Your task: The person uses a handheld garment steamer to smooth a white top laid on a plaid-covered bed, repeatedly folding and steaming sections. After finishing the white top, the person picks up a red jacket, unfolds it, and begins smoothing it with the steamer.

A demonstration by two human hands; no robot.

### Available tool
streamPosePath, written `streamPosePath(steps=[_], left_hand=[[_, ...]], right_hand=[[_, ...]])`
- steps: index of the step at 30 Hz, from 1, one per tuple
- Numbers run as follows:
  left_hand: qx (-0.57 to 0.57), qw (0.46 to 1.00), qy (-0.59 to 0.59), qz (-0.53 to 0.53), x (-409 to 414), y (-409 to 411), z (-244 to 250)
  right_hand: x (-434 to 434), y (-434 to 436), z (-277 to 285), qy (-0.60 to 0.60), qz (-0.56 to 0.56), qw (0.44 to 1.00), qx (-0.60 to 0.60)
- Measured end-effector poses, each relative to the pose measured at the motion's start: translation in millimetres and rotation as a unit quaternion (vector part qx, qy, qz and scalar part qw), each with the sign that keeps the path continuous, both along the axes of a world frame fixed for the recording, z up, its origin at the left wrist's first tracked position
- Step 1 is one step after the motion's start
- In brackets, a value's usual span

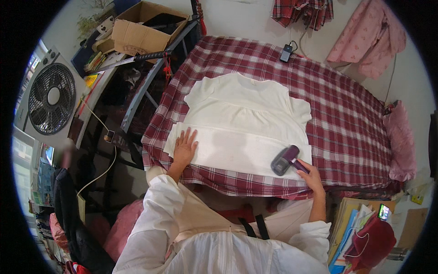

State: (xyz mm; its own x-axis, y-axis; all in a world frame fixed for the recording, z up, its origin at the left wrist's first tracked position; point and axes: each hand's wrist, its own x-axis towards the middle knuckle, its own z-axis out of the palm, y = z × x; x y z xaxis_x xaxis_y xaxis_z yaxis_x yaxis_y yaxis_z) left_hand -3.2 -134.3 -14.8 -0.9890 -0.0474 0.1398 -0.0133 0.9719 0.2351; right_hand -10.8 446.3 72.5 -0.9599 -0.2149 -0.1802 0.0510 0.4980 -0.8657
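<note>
A white short-sleeved blouse [239, 102] lies spread on a checked bedspread [342, 113], its neckline away from me. Its lower part makes a flat white band [226, 150] along the near side, possibly folded up. My left hand [185, 145] rests palm down on the left end of this band, fingers apart and holding nothing. In my right hand [310, 175] is the handle of a purple and grey handheld garment appliance [285, 159]. Its grey, rounded head sits over the right part of the band. Whether it is a steamer or a fabric shaver is unclear.
A box fan [53, 97] and an open cardboard box [143, 34] stand on the left desk. A sheathless sword [119, 63] lies there. A black power bank [288, 52] is at the bed's far edge. Papers and folders [349, 226] are stacked near right, beside a pink pillow [399, 144].
</note>
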Motion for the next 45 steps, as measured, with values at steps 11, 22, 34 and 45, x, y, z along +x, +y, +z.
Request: streamPosePath(steps=[11,22,34,45], left_hand=[[0.051,0.995,0.088,-0.017,-12,37,4],[0.077,0.995,0.009,0.054,-4,-21,-1],[0.043,0.998,0.004,0.052,-6,-17,-5],[0.027,0.998,0.02,0.046,-6,-26,-14]], right_hand=[[-11,-79,32,0.013,0.019,1.0,-0.019],[-55,-329,43,0.078,0.242,0.964,0.082],[-38,-172,27,0.091,0.197,0.971,0.101],[-53,-265,67,0.097,0.233,0.966,0.057]])
